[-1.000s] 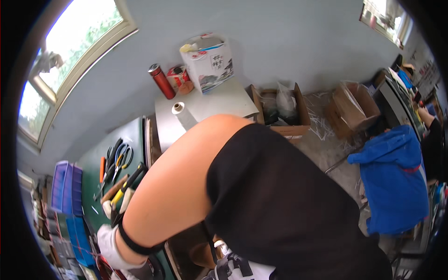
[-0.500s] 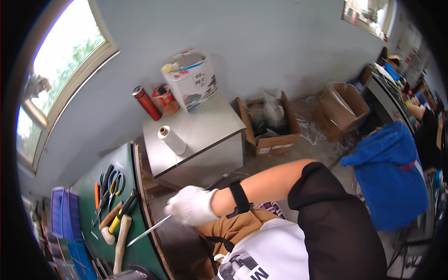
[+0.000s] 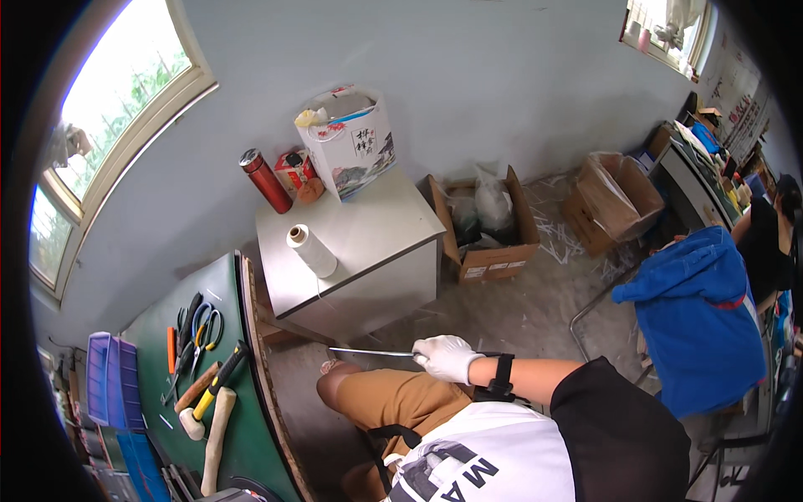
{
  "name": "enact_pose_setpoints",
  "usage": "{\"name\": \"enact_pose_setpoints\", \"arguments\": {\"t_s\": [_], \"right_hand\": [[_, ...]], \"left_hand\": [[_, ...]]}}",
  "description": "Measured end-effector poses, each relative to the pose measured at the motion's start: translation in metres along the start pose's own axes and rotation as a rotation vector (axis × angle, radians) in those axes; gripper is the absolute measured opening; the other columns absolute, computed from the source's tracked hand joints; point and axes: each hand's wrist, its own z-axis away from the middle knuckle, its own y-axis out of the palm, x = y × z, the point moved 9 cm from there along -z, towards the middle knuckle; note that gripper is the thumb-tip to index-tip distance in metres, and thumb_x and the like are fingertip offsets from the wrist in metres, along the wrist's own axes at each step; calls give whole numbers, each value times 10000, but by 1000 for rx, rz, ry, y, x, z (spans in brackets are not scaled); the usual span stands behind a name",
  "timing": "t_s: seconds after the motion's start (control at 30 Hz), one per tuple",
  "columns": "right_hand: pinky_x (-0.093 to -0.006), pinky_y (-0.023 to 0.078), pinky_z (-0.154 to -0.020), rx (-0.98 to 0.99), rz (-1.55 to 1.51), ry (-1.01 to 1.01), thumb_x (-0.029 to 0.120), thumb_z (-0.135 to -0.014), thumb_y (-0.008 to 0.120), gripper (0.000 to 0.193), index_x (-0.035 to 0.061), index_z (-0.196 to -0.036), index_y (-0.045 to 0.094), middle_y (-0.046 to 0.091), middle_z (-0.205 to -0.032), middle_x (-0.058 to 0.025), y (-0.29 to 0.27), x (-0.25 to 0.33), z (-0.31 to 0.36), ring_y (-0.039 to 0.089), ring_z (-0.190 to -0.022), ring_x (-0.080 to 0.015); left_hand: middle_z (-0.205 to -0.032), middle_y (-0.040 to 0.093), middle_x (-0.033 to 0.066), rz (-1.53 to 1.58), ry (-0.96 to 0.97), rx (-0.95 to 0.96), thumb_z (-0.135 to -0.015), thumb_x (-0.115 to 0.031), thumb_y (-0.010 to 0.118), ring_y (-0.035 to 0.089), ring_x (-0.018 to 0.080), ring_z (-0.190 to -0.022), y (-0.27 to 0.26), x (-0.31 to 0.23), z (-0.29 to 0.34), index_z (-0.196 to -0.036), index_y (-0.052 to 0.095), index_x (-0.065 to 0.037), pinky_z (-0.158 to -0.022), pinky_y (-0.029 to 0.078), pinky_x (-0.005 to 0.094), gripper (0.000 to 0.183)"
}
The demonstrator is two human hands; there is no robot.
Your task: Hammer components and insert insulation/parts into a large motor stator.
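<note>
Head view: gloved right hand (image 3: pixel 447 358) had its fingers curled closed round one end of a thin metal rod (image 3: pixel 372 351); couldn't tell if a handle sat inside the glove. Left hand was out of frame, so no read on it. Rod lay nearly level across the picture, just beyond the knee end of the brown shorts (image 3: pixel 427 397), free end toward the green bench (image 3: pixel 251 418); gap to the leg wasn't readable, tip too small to call. Hammer (image 3: pixel 219 383) and pliers (image 3: pixel 202 343) lay on the bench, well apart from the rod. My judgement on handling it well: a firm grip, wrist straight, free end aimed away from knee and body, slow short moves, eyes on the tip near the bench edge. A loose hold or fast swing risked a jab to the leg
</note>
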Motion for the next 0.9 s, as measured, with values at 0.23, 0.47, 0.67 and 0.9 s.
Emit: {"name": "enact_pose_setpoints", "arguments": {"t_s": [0.23, 0.47, 0.67, 0.9], "right_hand": [[-470, 469, -793, 199, 31, -110, 302, -914, 442, 289, 81, -968, 621, 653, -920, -164, 32, 46, -7, 616, -886, -361], [-459, 465, -777, 197, 39, -247, 249, -904, 451, 237, 62, -924, 596, 645, -897, -160, 45, 74, -4, 615, -888, -343], [-474, 462, -752, 213, 37, -275, 244, -893, 472, 204, 85, -917, 597, 641, -874, -150, 52, 78, -6, 613, -841, -358], [-488, 458, -726, 262, -24, -288, 234, -892, 472, 185, 92, -916, 588, 633, -848, -166, 51, 78, -8, 605, -819, -380]], "left_hand": [[-806, 572, 194, -14, -4, -58, -967, -260, 484, 539, 368, -747, 29, 26, -4, -860, 578, 20, -705, 440, 445, 314], [-865, 586, 197, -12, 23, -103, -960, -247, 494, 552, 362, -798, 62, 29, -10, -919, 580, 24, -741, 448, 429, 288], [-915, 597, 199, 35, 52, -159, -953, -237, 502, 564, 356, -842, 111, -7, -22, -969, 582, 28, -771, 456, 416, 277], [-974, 611, 202, 79, 108, -232, -945, -224, 511, 577, 350, -893, 165, -77, -52, -1028, 584, 33, -807, 464, 400, 280]]}}
